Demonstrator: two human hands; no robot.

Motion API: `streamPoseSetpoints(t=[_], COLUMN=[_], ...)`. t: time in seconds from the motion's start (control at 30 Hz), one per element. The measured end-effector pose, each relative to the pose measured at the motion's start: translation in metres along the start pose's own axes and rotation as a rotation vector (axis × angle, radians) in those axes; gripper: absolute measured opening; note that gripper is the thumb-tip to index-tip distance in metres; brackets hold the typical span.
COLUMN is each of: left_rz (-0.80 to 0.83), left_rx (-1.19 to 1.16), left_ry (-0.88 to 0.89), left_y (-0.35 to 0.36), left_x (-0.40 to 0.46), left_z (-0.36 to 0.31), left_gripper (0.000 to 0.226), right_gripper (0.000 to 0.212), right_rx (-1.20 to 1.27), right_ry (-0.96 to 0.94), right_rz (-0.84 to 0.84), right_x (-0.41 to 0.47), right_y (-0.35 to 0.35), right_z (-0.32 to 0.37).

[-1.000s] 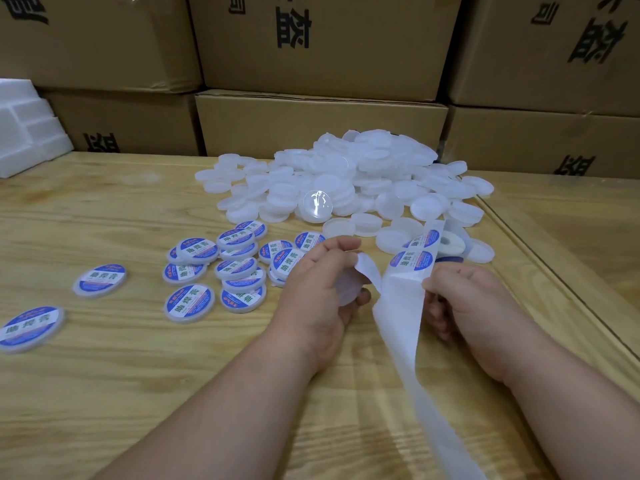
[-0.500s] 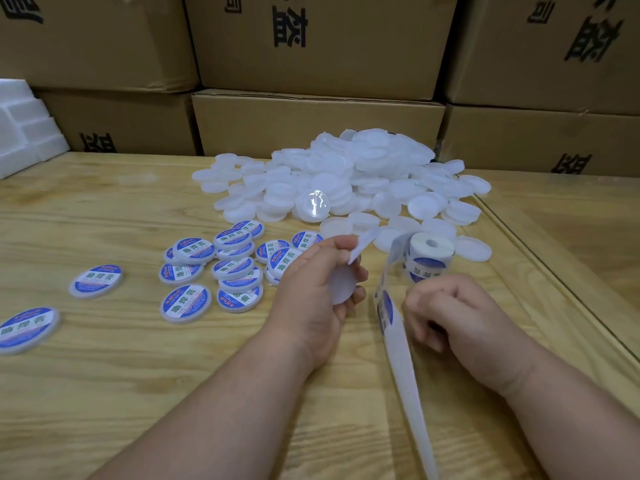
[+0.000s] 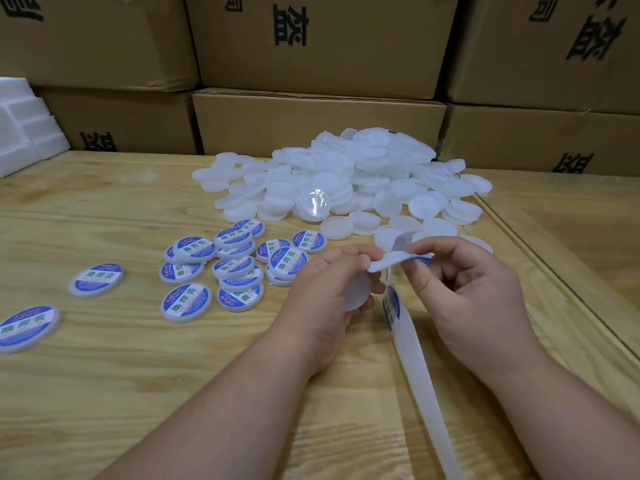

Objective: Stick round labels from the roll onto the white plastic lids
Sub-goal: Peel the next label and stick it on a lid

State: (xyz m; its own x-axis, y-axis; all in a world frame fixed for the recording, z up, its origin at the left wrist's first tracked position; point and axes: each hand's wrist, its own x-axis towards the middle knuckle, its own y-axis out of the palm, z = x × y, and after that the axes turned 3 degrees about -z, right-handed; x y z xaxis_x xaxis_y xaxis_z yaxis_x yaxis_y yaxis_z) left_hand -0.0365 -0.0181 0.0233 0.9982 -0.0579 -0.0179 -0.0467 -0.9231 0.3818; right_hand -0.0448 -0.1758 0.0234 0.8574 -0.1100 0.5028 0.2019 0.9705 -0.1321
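Table: light wooden table (image 3: 104, 393) with visible grain; a seam near its right edge meets a second wooden surface (image 3: 588, 237).
Boxes: brown cardboard boxes (image 3: 318, 126) stacked along the far edge of the table, filling the background in two rows, printed with large black characters.
Foam: white foam blocks (image 3: 24, 133) at the far left, stepped in layers, resting on the table just in front of the boxes.
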Motion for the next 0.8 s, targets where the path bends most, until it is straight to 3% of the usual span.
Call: streamPoseSetpoints(t=[0.17, 0.27, 0.33, 0.4, 0.53, 0.8], left_rz=[-0.001, -0.023, -0.032, -0.028, -0.046, 0.021], left_rx=[-0.098, -0.221, -0.257, -0.284, -0.32, -0.362], left_ry=[-0.019, -0.04, -0.034, -0.054, -0.065, -0.114], left_y=[0.002, -0.002, -0.004, -0.002, 0.001, -0.002], left_x=[-0.002, -0.003, -0.004, -0.003, 0.0, 0.001], left_z=[-0.004, -0.006, -0.007, -0.007, -0.006, -0.005], left_gripper=[0.018, 0.03, 0.029, 0.026, 0.027, 0.032], right_gripper=[0.022, 0.005, 0.01, 0.025, 0.018, 0.029], right_rx=[-0.018, 0.05, 0.156, 0.309, 0.494, 0.413], right_ry=[0.021, 0.139, 0.266, 0.436, 0.712, 0.737], right_rz=[-0.027, -0.059, -0.054, 0.012, 0.227, 0.436], right_x=[0.0, 0.002, 0.005, 0.008, 0.013, 0.012], right_y=[-0.001, -0.001, -0.004, -0.006, -0.01, -0.01], right_z=[0.0, 0.002, 0.002, 0.003, 0.005, 0.005])
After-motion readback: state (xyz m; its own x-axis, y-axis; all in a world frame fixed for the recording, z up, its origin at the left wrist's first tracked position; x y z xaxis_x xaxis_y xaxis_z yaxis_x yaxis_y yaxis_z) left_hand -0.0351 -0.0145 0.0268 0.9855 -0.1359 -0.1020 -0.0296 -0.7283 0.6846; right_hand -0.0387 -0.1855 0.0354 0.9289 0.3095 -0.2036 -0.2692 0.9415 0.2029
